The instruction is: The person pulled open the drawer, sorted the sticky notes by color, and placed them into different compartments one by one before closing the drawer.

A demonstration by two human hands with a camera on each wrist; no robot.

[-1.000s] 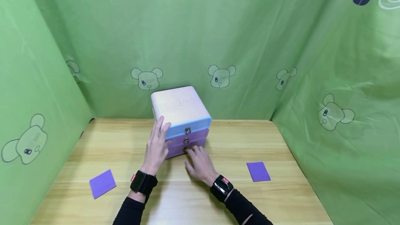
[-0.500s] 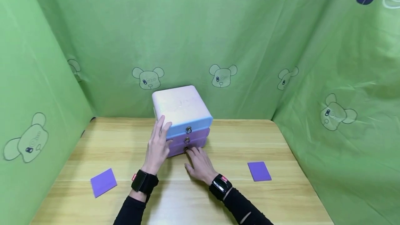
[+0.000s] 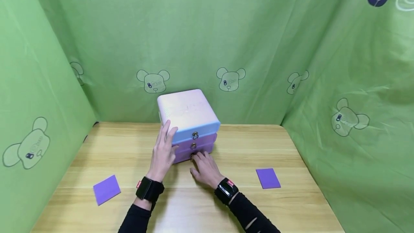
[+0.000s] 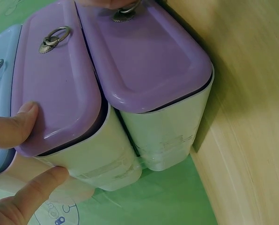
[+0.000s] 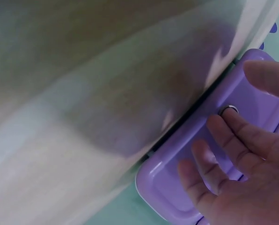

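Note:
A small chest of drawers (image 3: 185,109) has a pale top, a light-blue upper drawer (image 3: 184,135) and two purple drawers below. Each drawer front carries a metal ring pull. My left hand (image 3: 161,157) lies along the chest's left front corner, fingers fairly straight. In the left wrist view, its thumb (image 4: 18,129) touches the front of the middle drawer (image 4: 57,79), and a finger reaches toward the pale side. My right hand (image 3: 207,170) is at the bottom drawer (image 5: 172,183); a fingertip hooks into its ring pull (image 5: 229,108), while the other fingers are loosely bent.
A purple square (image 3: 106,190) lies on the wooden table (image 3: 181,211) to the left, and another purple square (image 3: 268,178) to the right. Green printed cloth (image 3: 194,39) hangs behind the chest and along both sides.
My right wrist has shifted slightly to the left, its fingers still at the bottom ring pull. The left hand and the chest stay almost still.

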